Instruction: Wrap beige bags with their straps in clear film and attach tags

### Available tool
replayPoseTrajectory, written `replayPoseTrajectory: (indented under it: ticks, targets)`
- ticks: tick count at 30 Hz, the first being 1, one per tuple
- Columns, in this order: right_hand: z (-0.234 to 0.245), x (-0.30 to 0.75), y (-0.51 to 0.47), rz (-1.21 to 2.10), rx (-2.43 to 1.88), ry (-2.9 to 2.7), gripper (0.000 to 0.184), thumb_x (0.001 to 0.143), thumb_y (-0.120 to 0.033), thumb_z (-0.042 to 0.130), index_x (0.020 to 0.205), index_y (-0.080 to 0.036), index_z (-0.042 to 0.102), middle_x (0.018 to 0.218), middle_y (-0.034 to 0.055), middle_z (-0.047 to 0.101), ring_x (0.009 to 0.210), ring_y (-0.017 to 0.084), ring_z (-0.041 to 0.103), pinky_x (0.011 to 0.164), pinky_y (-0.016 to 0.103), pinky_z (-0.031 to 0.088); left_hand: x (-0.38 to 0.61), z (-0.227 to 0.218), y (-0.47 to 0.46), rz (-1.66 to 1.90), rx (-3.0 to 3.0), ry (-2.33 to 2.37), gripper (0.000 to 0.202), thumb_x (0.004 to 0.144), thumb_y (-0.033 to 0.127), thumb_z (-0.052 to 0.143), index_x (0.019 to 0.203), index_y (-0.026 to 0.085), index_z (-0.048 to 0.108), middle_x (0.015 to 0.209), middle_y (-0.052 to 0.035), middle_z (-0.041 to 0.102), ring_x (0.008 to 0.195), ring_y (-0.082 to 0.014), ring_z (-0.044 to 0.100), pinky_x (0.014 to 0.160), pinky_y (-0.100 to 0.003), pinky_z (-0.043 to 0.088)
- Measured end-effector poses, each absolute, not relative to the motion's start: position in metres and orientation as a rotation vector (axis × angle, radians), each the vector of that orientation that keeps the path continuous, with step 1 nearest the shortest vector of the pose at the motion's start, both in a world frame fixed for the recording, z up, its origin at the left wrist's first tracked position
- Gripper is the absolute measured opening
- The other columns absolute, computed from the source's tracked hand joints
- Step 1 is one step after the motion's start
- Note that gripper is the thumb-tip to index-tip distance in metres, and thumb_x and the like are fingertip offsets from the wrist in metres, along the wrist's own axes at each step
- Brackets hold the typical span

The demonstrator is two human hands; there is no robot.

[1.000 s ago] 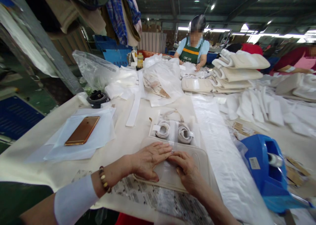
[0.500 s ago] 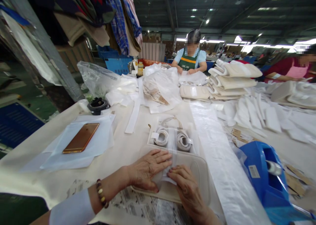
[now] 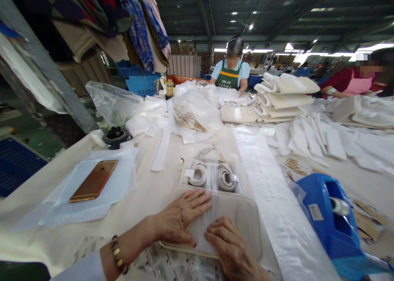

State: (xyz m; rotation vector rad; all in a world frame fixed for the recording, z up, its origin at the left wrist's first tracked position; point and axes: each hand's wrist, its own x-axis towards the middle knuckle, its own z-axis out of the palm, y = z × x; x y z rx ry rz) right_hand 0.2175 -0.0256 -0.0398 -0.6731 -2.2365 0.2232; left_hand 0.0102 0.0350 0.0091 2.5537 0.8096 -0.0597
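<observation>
A cream padded bag piece (image 3: 246, 217) lies flat in front of me. Across its middle runs a translucent strip (image 3: 211, 178), passing between two rolled straps, the left roll (image 3: 197, 175) and the right roll (image 3: 227, 179), each with a white band. My left hand (image 3: 184, 217) rests flat on the piece with fingers stretched out, the fingertips reaching the strip. With curled fingers, my right hand (image 3: 229, 244) grips the strip's near end against the piece; its fingertips are partly hidden.
A phone (image 3: 94, 180) lies on pale sheets to the left, near a black tape roll (image 3: 116, 139). To the right are a long white sheet (image 3: 273, 199) and a blue tape dispenser (image 3: 326, 215). Folded cream pieces (image 3: 286, 96) are stacked farther back. A co-worker (image 3: 230, 73) works opposite.
My right hand has slid toward me along the strip. My left hand stays flat in nearly the same place on the piece. The whole view has shifted slightly.
</observation>
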Motion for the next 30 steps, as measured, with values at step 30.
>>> replayPoseTrajectory:
  ticks: [30]
  targets:
    - [-0.065,0.199,-0.102,-0.091,-0.809,-2.064,0.023,0.089,-0.008,0.047,0.081,-0.014,0.067,0.070,0.0019,0.071,0.064,0.013,0.064,0.059,0.025,0.051,0.040,0.009,0.018,-0.072,2.795,0.956,0.092,0.071,0.055,0.068,0.138,0.007,0.028,0.149,-0.0164,0.023,0.139,-0.0300,0.018,0.113,-0.051,0.012]
